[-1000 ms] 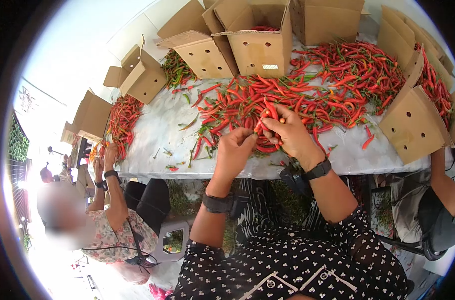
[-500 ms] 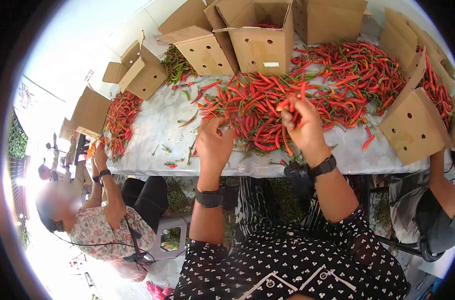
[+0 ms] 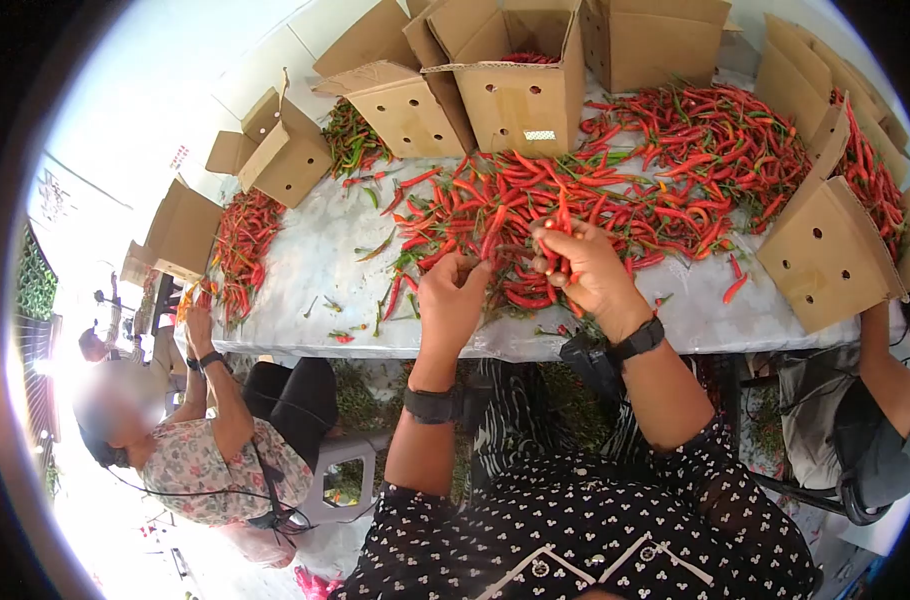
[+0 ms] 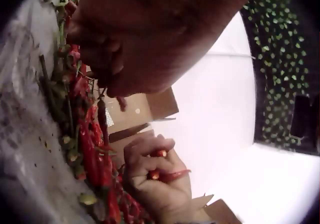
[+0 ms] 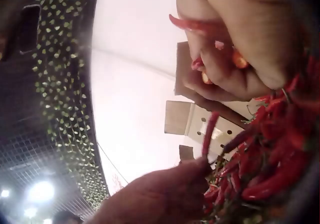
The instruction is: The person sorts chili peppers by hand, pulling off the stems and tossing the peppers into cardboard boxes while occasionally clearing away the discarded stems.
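Observation:
In the head view the left hand [image 3: 451,300] is over the near edge of the red chilli heap [image 3: 535,190]. Its thumb and fingertips pinch one red chilli [image 5: 209,134], which points upward in the right wrist view. Just to its right, the right hand [image 3: 597,272] has its fingers curled round several red chillies [image 5: 200,26]; their stemless ends show between the fingers in both wrist views. The two hands are apart.
Cardboard boxes [image 3: 520,105] line the far side of the table [image 3: 305,250]. More chillies lie heaped at the right [image 3: 725,140] and left [image 3: 247,240]. A seated person [image 3: 230,450] works at the left, and another person's arm [image 3: 887,370] shows at the right.
Compared with half a second ago, the left hand has moved right and now pinches a chilli. The right hand, still holding its chillies, has come slightly left and lower, closer to the left.

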Action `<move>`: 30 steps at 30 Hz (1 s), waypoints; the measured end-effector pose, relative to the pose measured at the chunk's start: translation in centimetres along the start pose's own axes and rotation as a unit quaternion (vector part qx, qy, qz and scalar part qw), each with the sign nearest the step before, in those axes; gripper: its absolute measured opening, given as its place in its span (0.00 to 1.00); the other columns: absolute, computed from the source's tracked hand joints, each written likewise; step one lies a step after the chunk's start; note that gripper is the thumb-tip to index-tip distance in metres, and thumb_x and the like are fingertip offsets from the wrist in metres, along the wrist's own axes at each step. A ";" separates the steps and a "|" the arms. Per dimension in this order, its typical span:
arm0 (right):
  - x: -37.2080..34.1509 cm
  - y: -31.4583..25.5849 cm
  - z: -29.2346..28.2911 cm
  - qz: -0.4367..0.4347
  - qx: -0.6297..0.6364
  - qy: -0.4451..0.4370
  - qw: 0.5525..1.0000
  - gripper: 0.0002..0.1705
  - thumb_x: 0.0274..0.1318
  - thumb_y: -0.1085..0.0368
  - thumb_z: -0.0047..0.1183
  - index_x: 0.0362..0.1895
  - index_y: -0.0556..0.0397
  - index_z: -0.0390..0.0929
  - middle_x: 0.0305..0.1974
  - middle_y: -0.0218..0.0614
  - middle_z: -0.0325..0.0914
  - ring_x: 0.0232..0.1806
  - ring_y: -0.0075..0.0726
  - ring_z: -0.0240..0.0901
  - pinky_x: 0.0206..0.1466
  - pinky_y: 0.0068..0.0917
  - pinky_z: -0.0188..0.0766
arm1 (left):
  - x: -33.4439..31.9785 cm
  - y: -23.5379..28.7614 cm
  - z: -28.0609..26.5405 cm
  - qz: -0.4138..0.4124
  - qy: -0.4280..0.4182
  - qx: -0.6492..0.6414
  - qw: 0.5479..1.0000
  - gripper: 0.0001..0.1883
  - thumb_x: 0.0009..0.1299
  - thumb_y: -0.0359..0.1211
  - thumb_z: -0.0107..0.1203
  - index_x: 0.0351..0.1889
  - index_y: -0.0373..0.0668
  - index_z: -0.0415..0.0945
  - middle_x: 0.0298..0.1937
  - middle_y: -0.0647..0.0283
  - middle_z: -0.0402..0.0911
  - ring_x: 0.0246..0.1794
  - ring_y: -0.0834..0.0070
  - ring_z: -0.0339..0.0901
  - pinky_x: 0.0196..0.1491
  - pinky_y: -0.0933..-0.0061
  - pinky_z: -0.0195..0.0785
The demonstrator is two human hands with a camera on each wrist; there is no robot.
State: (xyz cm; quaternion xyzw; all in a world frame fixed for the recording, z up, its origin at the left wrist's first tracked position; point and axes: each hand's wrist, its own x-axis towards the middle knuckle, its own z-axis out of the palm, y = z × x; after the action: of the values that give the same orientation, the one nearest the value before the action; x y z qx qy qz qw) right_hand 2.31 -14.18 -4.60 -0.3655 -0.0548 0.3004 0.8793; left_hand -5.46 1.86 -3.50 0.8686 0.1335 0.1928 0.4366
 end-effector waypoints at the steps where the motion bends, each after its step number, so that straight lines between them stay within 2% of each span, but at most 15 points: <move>1: -0.3 0.1 0.6 0.007 -0.035 0.001 0.999 0.08 0.50 0.66 0.55 0.35 0.53 0.72 0.23 0.29 0.72 0.19 0.24 0.69 0.14 0.16 0.56 | -0.1 0.1 -0.1 -0.028 -0.023 -0.080 0.996 0.09 0.57 0.32 0.57 0.29 0.35 0.75 0.20 0.61 0.77 0.22 0.79 0.73 0.27 0.77 0.64; 4: -0.5 0.5 1.4 -0.007 -0.066 -0.008 0.998 0.11 0.48 0.67 0.56 0.37 0.55 0.73 0.23 0.28 0.71 0.18 0.22 0.67 0.13 0.14 0.54 | -1.0 0.5 0.5 -0.029 -0.051 -0.109 0.992 0.09 0.58 0.32 0.57 0.27 0.34 0.74 0.19 0.65 0.75 0.22 0.85 0.68 0.25 0.80 0.62; 7: -0.4 0.8 1.3 -0.005 -0.078 -0.039 0.996 0.10 0.48 0.66 0.56 0.36 0.54 0.73 0.23 0.27 0.71 0.18 0.20 0.66 0.14 0.17 0.55 | -1.3 0.3 0.6 0.011 -0.068 -0.074 0.995 0.10 0.58 0.32 0.57 0.26 0.33 0.73 0.19 0.66 0.75 0.20 0.85 0.68 0.25 0.80 0.62; 10: -0.3 0.8 1.1 -0.021 -0.064 0.037 0.997 0.09 0.50 0.65 0.56 0.35 0.52 0.73 0.23 0.27 0.71 0.18 0.20 0.66 0.14 0.17 0.54 | -1.0 1.3 -0.6 0.007 -0.032 -0.049 0.998 0.09 0.58 0.32 0.58 0.26 0.34 0.73 0.18 0.65 0.74 0.19 0.84 0.67 0.24 0.79 0.62; 13: 0.6 0.0 -0.8 -0.038 0.037 0.057 0.997 0.09 0.52 0.61 0.55 0.34 0.51 0.72 0.22 0.27 0.71 0.17 0.21 0.66 0.14 0.16 0.53 | 0.0 -1.7 -1.4 0.022 0.026 -0.094 0.995 0.08 0.58 0.31 0.57 0.27 0.35 0.74 0.17 0.66 0.73 0.17 0.85 0.66 0.23 0.80 0.61; 14: 0.5 -0.2 -1.0 -0.050 0.073 0.054 0.995 0.10 0.53 0.59 0.54 0.34 0.50 0.72 0.22 0.27 0.71 0.17 0.22 0.66 0.14 0.16 0.53 | 0.2 -2.5 -2.0 -0.020 0.036 -0.044 0.998 0.07 0.55 0.29 0.57 0.28 0.35 0.75 0.23 0.61 0.75 0.23 0.77 0.71 0.27 0.76 0.63; 15: 0.5 -0.5 -1.1 -0.063 0.109 0.051 0.991 0.10 0.54 0.57 0.53 0.34 0.50 0.72 0.21 0.27 0.71 0.17 0.22 0.66 0.14 0.16 0.53 | 0.2 -2.2 -2.2 -0.021 0.035 -0.044 0.998 0.07 0.55 0.29 0.57 0.28 0.35 0.75 0.23 0.61 0.75 0.23 0.77 0.71 0.27 0.76 0.63; 17: 0.5 -0.5 -1.2 -0.064 0.105 0.041 0.992 0.11 0.56 0.55 0.51 0.34 0.48 0.72 0.20 0.27 0.70 0.17 0.22 0.65 0.14 0.16 0.53 | 0.0 -1.2 -2.7 0.178 0.148 0.196 0.953 0.08 0.52 0.27 0.58 0.30 0.36 0.75 0.31 0.58 0.74 0.33 0.65 0.73 0.34 0.68 0.66; 18: 0.6 -0.3 -1.2 -0.062 0.102 0.039 0.992 0.11 0.56 0.55 0.51 0.34 0.48 0.72 0.21 0.28 0.70 0.17 0.22 0.65 0.14 0.16 0.53 | -0.2 -0.9 -2.6 0.178 0.147 0.197 0.953 0.08 0.52 0.27 0.58 0.30 0.36 0.75 0.31 0.58 0.74 0.33 0.65 0.73 0.34 0.68 0.66; 20: 0.8 0.1 -1.5 -0.060 0.099 0.039 0.993 0.11 0.56 0.55 0.50 0.34 0.47 0.72 0.21 0.28 0.70 0.17 0.22 0.64 0.14 0.15 0.52 | -0.5 -0.1 -1.4 0.237 -0.015 0.150 0.960 0.12 0.49 0.27 0.58 0.34 0.38 0.75 0.38 0.53 0.73 0.41 0.56 0.71 0.43 0.62 0.65; 21: 1.0 0.1 -1.6 -0.044 0.109 -0.016 0.993 0.10 0.56 0.55 0.50 0.32 0.46 0.71 0.22 0.28 0.69 0.19 0.21 0.64 0.13 0.15 0.53 | -0.7 0.1 -0.9 0.238 -0.016 0.149 0.960 0.12 0.49 0.27 0.58 0.34 0.38 0.75 0.38 0.53 0.73 0.41 0.56 0.71 0.43 0.62 0.65; 22: 1.0 0.1 -1.7 -0.028 0.118 -0.071 0.990 0.10 0.56 0.54 0.50 0.31 0.44 0.71 0.23 0.27 0.67 0.20 0.20 0.63 0.13 0.14 0.54 | -0.9 0.4 -0.3 0.254 -0.078 0.164 0.950 0.14 0.49 0.28 0.59 0.35 0.38 0.75 0.38 0.53 0.73 0.40 0.56 0.71 0.43 0.62 0.65; 23: 1.0 0.1 -2.0 -0.030 0.117 -0.070 0.990 0.10 0.56 0.54 0.50 0.31 0.44 0.71 0.23 0.27 0.67 0.20 0.20 0.63 0.13 0.14 0.54 | -1.0 0.6 0.2 0.271 -0.140 0.177 0.936 0.15 0.49 0.29 0.60 0.36 0.37 0.74 0.37 0.54 0.73 0.40 0.56 0.71 0.43 0.61 0.65; 25: 0.5 -0.1 -1.2 -0.028 0.107 -0.002 0.994 0.09 0.56 0.56 0.50 0.32 0.46 0.71 0.24 0.28 0.69 0.21 0.22 0.64 0.14 0.15 0.56 | -1.1 0.6 0.7 0.248 -0.144 0.170 0.943 0.17 0.49 0.31 0.60 0.38 0.37 0.73 0.38 0.53 0.72 0.39 0.54 0.71 0.42 0.61 0.66; 30: 0.0 -0.3 -0.3 -0.053 0.060 0.017 0.997 0.08 0.52 0.61 0.55 0.32 0.51 0.74 0.23 0.28 0.71 0.23 0.24 0.68 0.23 0.20 0.65 | -0.8 1.3 0.4 0.218 -0.153 0.219 0.939 0.13 0.52 0.32 0.58 0.33 0.37 0.71 0.36 0.53 0.70 0.37 0.52 0.71 0.37 0.59 0.66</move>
State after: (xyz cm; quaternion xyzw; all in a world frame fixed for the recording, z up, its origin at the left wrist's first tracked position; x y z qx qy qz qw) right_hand 2.61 -14.52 -4.59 -0.3136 -0.0412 0.2497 0.9152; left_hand -5.85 0.47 -2.82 0.9694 -0.0884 0.1144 0.1984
